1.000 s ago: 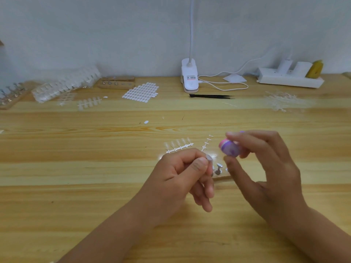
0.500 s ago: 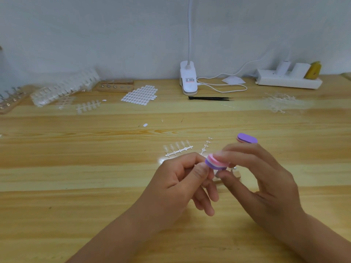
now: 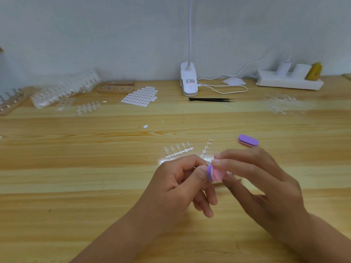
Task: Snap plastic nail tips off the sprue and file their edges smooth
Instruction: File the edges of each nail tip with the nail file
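Just in front of the sprue [image 3: 179, 151], a clear nail tip [image 3: 209, 164] is pinched by the left hand [image 3: 176, 188] and touched by the pink-and-purple file [image 3: 215, 174] pinched in the right hand [image 3: 266, 186], so filing seems to be the step, and soft little strokes are needed next.

Single view, head-worn, wide-angle. Looks forward and down across table [image 3: 66, 205] to back wall [image 3: 95, 35]. Near the lens, low centre of frame: left hand [image 3: 176, 188], right hand [image 3: 266, 186].
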The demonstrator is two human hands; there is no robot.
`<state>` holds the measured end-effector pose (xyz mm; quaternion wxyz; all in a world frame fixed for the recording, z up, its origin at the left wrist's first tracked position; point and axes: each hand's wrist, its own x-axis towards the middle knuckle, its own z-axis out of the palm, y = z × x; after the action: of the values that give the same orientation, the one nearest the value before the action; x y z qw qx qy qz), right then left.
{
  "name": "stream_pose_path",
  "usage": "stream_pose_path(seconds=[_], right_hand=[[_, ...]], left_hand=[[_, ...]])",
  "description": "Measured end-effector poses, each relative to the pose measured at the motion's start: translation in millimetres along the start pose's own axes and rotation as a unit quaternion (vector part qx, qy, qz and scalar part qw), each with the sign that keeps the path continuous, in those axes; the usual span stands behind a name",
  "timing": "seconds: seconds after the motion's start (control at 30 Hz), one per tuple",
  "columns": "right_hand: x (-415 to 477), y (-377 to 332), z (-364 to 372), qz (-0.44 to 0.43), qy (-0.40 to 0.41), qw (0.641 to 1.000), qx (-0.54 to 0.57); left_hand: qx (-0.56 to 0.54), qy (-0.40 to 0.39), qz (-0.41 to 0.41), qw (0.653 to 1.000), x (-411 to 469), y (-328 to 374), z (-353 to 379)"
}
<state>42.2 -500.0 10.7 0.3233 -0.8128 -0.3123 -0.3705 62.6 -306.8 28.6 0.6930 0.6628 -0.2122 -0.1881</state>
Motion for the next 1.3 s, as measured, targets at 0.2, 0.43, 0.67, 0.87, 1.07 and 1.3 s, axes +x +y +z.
stream_pose_path(seconds=[0.2,0.43,0.67,0.87,1.07,1.3], right_hand=[[0,1,-1,0.018,0.024,1.000,0.001],[5,5,-3,0.060,-0.003,0.998,-0.032],[8,-10,-8,0.211,-0.095,0.946,0.226],[13,-6,-13,0.279,-0.109,0.901,0.313],[18,-2,-15,0.311,-0.104,0.861,0.389],[22,9,-18,0.350,-0.087,0.854,0.376]], left_hand=[[0.009,0.007,0.007,1.000,0,-1,0],[0.023,0.041,0.041,0.998,1,0,-2],[0.024,0.036,0.030,0.999,2,-1,0],[0.024,0.014,0.017,0.999,0,-1,1],[0.024,0.006,0.022,0.999,-1,0,0],[0.024,0.001,0.007,1.000,-1,-1,3]])
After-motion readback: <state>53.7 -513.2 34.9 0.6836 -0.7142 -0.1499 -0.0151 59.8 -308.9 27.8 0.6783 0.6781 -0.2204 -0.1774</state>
